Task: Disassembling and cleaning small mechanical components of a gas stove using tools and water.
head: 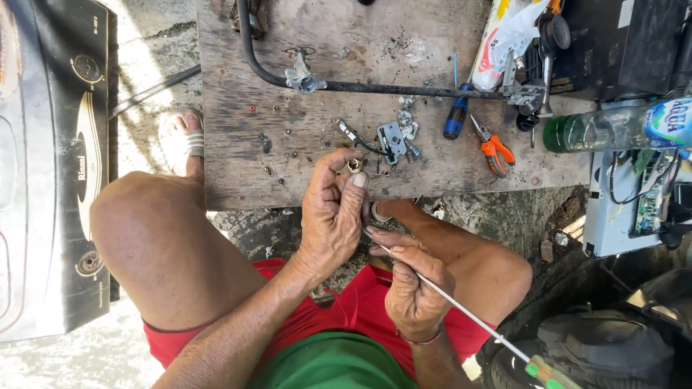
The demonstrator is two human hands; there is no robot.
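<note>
Head view looks down on the left hand (333,210), curled shut with thumb and forefinger pinching a small round brass fitting (355,166) at the near edge of the worn, scratched wooden plank surface (238,144), probably to steady it at working height. The right hand (412,288), just beside the left, is closed around the thin steel shaft of a long green-handled screwdriver (497,333), its tip angled toward the left hand's fingers and a pale ring-shaped part (379,211) between the hands. On the surface, beyond the fitting, lie small grey metal valve pieces (395,137), a blue-handled screwdriver (456,115), orange-handled pliers (491,150) and a black bent gas pipe (375,88). Further right of the fitting rests a green plastic bottle (613,128).
</note>
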